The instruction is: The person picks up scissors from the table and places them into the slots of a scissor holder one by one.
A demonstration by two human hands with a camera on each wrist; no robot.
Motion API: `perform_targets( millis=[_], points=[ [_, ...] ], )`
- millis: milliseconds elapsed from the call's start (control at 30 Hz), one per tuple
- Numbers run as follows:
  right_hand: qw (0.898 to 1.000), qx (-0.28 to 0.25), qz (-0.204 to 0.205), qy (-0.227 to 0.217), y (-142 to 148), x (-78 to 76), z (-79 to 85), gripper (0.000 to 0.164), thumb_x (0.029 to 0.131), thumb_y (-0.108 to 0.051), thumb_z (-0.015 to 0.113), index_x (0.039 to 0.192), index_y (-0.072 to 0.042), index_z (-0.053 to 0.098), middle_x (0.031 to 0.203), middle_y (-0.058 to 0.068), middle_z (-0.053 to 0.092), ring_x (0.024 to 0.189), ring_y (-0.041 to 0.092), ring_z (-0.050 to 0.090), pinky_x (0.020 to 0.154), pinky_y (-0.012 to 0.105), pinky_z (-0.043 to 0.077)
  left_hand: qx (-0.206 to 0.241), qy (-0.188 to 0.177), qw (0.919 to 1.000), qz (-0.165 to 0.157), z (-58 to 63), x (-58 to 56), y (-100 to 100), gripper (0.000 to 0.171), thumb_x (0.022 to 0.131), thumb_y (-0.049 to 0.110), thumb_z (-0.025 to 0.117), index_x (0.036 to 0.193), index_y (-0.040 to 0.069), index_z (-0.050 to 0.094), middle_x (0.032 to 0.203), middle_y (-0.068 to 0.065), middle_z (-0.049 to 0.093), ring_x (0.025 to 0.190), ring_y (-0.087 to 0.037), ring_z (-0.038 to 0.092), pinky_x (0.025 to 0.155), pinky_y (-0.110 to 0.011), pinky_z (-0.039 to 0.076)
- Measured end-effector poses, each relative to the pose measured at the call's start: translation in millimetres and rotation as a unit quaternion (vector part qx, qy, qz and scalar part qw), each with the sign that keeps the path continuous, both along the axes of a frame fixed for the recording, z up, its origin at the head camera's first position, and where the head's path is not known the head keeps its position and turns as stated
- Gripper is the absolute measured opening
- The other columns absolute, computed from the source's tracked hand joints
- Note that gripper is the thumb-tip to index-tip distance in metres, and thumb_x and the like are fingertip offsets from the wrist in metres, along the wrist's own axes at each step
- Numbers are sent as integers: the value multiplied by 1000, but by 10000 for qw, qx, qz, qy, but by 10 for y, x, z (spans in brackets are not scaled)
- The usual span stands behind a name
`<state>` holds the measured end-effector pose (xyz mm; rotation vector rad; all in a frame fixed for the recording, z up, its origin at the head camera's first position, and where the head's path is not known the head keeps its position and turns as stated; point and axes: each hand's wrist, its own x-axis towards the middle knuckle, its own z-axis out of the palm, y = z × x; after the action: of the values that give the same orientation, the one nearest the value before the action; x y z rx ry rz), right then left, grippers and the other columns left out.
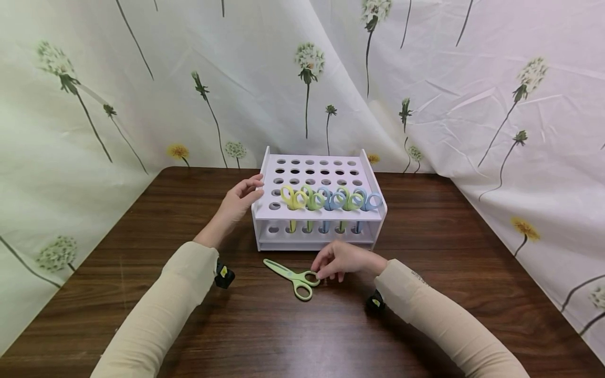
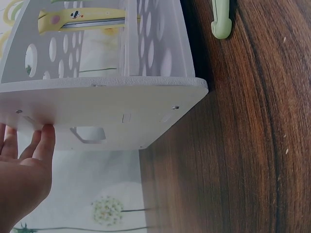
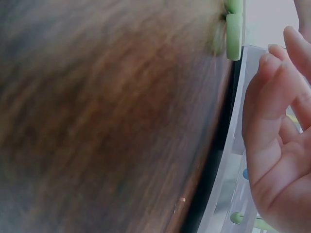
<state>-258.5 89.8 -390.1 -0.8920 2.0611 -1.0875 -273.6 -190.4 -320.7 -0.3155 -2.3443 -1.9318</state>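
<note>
A pair of green scissors [image 1: 292, 275] lies on the table in front of a white rack [image 1: 302, 245], blades pointing left and handle loops to the right. My right hand [image 1: 347, 260] is at the upper handle loop, fingers loosely bent; in the right wrist view its fingertips [image 3: 272, 53] appear apart from the green handle [image 3: 233, 39]. With fingers extended, my left hand [image 1: 238, 202] rests against the rack's left side panel [image 2: 97, 107]. Yellow, green and blue scissors [image 1: 333, 198] stand in the rack's holes, handles up.
Rows of round holes cover the rack's top, and a lower shelf [image 1: 274, 239] has matching holes. Behind the dark wooden table [image 1: 189, 194] hangs a white cloth [image 1: 264, 79] printed with dandelions.
</note>
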Motion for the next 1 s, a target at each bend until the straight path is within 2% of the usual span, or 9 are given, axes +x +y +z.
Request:
perform_targets(
  millis=[267, 400, 633, 800, 1000],
  points=[
    [9998, 179, 81, -2, -7, -1, -26, 11, 83, -8, 68, 92, -3, 70, 70, 13, 65, 50, 12, 53, 43, 26, 45, 61, 58, 10000, -1, -169, -162, -68, 32, 93, 12, 53, 118, -7, 48, 145, -6, 34, 130, -22, 31, 105, -37, 25],
    [9998, 171, 90, 9, -19, 7, -27, 10, 82, -6, 68, 91, -2, 70, 69, 14, 64, 49, 12, 51, 42, 26, 44, -22, 134, 9999, 27, -210, -187, -80, 32, 94, 15, 53, 118, -6, 48, 144, -4, 35, 130, -21, 31, 105, -36, 25],
    [9995, 313, 99, 33, -33, 0, -40, 9, 80, -5, 69, 89, -3, 71, 65, 9, 62, 48, 10, 50, 40, 24, 42, 8, 51, 10000, 11, -173, -164, -69, 32, 94, 14, 53, 119, -6, 49, 144, -4, 35, 130, -21, 32, 105, -36, 25],
    [9984, 537, 124, 130, -44, 2, -44, 8, 80, -5, 70, 87, -6, 71, 63, 8, 60, 48, 10, 49, 40, 23, 42, 94, 9, 10000, -27, -119, -129, -54, 32, 93, 10, 52, 119, -9, 47, 145, -9, 33, 131, -26, 30, 105, -39, 24],
    [9968, 774, 67, 184, -67, 21, -55, 6, 78, -6, 72, 83, -10, 71, 60, 4, 59, 48, 9, 48, 40, 22, 41, 71, 44, 10000, -13, -153, -148, -61, 32, 93, 12, 53, 118, -7, 49, 144, -6, 35, 130, -23, 30, 105, -37, 25]
  ],
)
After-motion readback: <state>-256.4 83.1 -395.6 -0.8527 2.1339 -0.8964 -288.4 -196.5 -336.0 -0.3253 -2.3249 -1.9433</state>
